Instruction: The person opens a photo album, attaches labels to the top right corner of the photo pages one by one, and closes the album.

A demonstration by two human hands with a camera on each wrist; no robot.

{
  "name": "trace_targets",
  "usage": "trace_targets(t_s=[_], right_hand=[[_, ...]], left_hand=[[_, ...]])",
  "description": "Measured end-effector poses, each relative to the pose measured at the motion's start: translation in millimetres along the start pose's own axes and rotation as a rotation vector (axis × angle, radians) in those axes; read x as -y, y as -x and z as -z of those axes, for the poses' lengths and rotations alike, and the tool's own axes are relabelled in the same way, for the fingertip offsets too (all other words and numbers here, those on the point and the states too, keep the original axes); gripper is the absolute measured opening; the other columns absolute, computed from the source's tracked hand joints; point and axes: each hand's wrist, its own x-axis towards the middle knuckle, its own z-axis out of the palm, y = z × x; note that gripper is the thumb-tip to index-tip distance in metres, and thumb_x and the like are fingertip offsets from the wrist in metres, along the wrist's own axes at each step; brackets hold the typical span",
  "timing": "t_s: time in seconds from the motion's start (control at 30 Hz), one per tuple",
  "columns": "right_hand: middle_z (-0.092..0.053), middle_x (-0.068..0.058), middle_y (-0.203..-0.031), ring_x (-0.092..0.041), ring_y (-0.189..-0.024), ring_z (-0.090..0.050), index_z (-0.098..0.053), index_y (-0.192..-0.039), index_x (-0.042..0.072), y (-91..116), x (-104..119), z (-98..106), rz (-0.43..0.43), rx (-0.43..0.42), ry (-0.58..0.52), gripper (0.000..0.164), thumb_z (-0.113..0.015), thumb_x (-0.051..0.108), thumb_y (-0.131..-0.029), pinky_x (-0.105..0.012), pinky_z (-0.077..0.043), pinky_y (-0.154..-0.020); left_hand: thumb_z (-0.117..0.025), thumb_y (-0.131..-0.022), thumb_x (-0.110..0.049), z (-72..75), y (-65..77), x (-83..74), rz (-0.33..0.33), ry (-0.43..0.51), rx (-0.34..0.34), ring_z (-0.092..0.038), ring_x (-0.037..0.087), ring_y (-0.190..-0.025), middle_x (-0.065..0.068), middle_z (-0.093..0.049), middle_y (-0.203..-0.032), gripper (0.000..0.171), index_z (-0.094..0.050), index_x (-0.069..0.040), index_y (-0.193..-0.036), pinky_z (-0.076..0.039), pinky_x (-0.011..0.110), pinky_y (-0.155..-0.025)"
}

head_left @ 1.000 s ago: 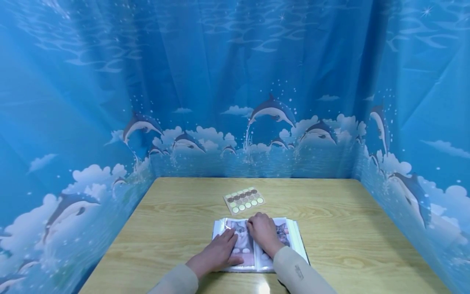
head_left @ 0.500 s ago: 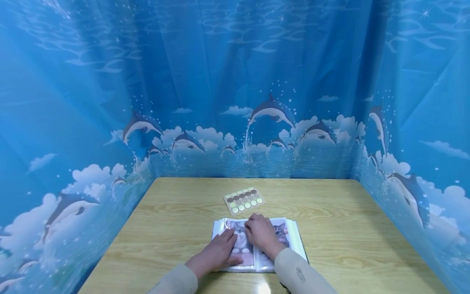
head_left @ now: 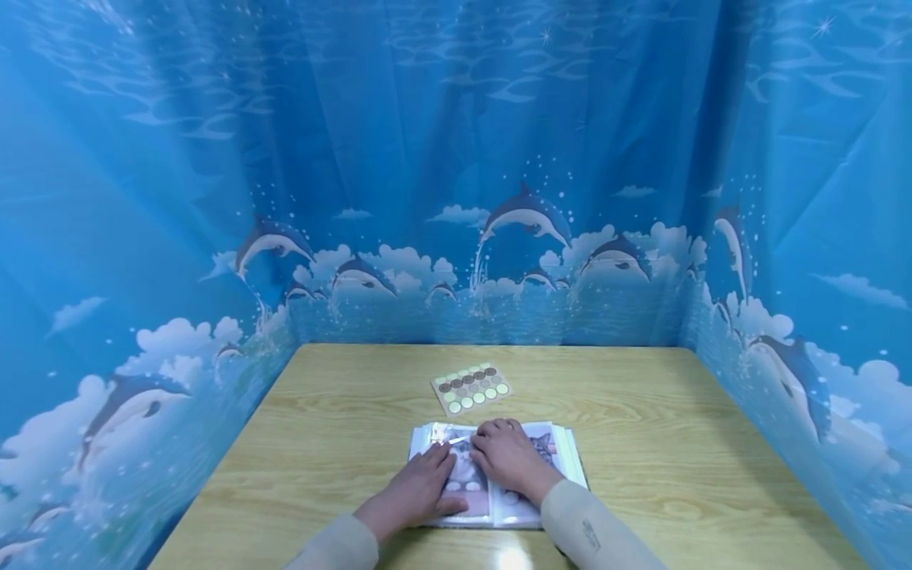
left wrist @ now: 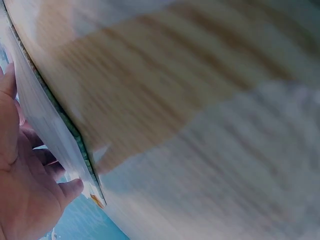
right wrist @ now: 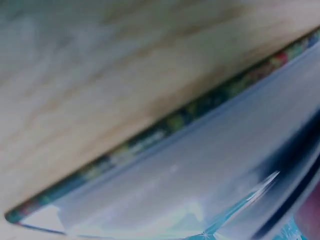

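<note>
A photo album [head_left: 570,463] lies spread on the table, with cat pictures under shiny clear sleeves on both pages. My left hand [head_left: 416,487] rests on the left page, fingers straight and thumb apart, beside the grey-and-white cat photo [head_left: 465,469]. In the left wrist view, this hand [left wrist: 30,185] is at the album's page edges [left wrist: 50,110]. My right hand [head_left: 507,457] lies over the album's middle, its fingertips near the left photo's upper right; what they do is hidden. Only a blurred fingertip [right wrist: 307,215] shows in the right wrist view, beside the album's patterned cover edge [right wrist: 170,125].
Behind the album lies a sheet of round stickers [head_left: 472,389] in pale green and brown. The wood-grain table [head_left: 342,412] reaches back to a blue curtain [head_left: 399,158] printed with dolphins, which also hangs along both sides.
My right hand has shifted slightly toward me and left, its fingers now flatter over the page. Glare on the left sleeve has changed. My left hand has barely moved.
</note>
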Motion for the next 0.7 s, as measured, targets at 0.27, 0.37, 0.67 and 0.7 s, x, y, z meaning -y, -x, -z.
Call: trace_targets(t_s=[0.27,0.37,0.67,0.7], right_hand=[[-0.06,-0.007,-0.132,-0.03,-0.127,-0.05,-0.065,-0.13,0.014,0.2,1.7,6.4,-0.018,0.034,-0.044,0.038,-0.051,0.036,-0.102,-0.06,-0.03,-0.111],[-0.06,-0.007,-0.132,-0.03,-0.127,-0.05,-0.065,-0.13,0.014,-0.7,2.3,7.4,-0.03,0.044,-0.052,0.038,-0.051,0.036,-0.102,-0.061,-0.03,-0.112],[-0.059,-0.006,-0.133,-0.03,-0.128,-0.049,-0.064,-0.131,0.015,0.6,2.5,3.9,-0.037,0.045,-0.044,0.038,-0.051,0.035,-0.102,-0.06,-0.03,-0.112],[-0.059,-0.006,-0.133,-0.03,-0.127,-0.05,-0.064,-0.131,0.014,1.1,2.4,3.6,-0.033,0.039,-0.042,0.038,-0.051,0.035,-0.102,-0.06,-0.03,-0.112]], left_hand=[[-0.057,-0.091,-0.061,-4.1,-0.9,2.0,0.006,0.013,-0.003,-0.038,0.037,-0.139,0.021,-0.038,-0.152,0.082,-0.046,-0.001,-0.145,-0.037,0.051,-0.111],[-0.057,-0.092,-0.061,-5.4,-1.0,2.8,-0.002,0.013,-0.013,-0.038,0.037,-0.139,0.021,-0.038,-0.152,0.081,-0.046,0.0,-0.145,-0.037,0.05,-0.111],[-0.056,-0.093,-0.06,-5.9,1.7,3.8,-0.026,0.045,-0.035,-0.038,0.04,-0.138,0.024,-0.038,-0.151,0.082,-0.045,0.003,-0.144,-0.037,0.053,-0.11],[-0.056,-0.093,-0.06,-6.5,1.6,3.9,-0.025,0.045,-0.035,-0.037,0.04,-0.138,0.024,-0.038,-0.151,0.082,-0.045,0.003,-0.144,-0.037,0.053,-0.11]])
